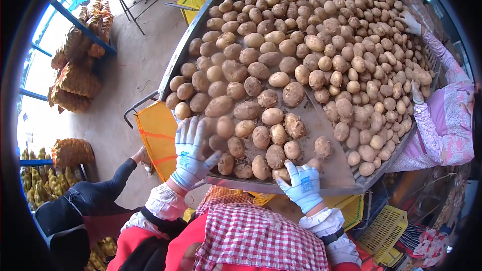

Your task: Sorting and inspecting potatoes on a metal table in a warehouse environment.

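Note:
My left hand, in a white-and-blue work glove, is spread at the left front edge of a metal sorting table. Its fingers are apart, beside the nearest potatoes, with nothing held. Gloved the same way, my right hand is at the front edge. Its thumb and index finger lie around one side of a potato; whether they grip it is unclear. Soil-covered potatoes of mixed sizes spread across the table, heaped most densely at the far side and right.
A co-worker's gloved hands reach among the potatoes at right. A yellow-orange sack on a frame hangs at the left edge. Another person is at lower left. Filled net sacks are stacked beyond; a yellow crate stands lower right.

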`<action>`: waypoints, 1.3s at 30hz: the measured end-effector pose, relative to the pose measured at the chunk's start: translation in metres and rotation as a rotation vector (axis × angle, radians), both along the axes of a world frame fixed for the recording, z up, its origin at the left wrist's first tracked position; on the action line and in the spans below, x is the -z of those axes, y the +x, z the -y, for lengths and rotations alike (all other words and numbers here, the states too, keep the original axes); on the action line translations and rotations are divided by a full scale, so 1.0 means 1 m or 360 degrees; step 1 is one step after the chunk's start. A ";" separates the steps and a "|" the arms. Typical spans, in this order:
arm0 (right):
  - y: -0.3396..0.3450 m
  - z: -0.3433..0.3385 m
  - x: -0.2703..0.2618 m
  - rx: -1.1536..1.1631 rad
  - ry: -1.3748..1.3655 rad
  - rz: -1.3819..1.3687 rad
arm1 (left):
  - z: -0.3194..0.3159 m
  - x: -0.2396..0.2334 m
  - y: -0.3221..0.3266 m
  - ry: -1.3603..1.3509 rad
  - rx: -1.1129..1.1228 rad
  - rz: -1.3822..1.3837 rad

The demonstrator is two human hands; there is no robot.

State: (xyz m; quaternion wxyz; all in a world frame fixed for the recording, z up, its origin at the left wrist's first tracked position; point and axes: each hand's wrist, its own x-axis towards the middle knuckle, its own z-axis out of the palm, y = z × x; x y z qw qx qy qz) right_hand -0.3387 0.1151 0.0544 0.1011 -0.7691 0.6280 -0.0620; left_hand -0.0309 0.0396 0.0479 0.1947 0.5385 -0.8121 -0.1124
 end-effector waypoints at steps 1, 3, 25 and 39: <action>0.010 0.002 0.002 -0.0016 0.0040 -0.0039 | -0.001 -0.005 -0.008 0.0062 -0.0011 -0.0022; 0.024 0.016 0.016 -0.0208 -0.0077 0.0293 | 0.000 0.012 -0.015 0.0196 0.0337 0.0214; 0.025 0.072 0.040 0.0313 -0.0165 0.0106 | 0.079 0.013 0.040 -0.0160 -0.0206 -0.0243; -0.004 -0.005 0.012 0.0649 0.0177 0.0588 | 0.109 0.001 -0.015 0.1050 0.1207 -0.0044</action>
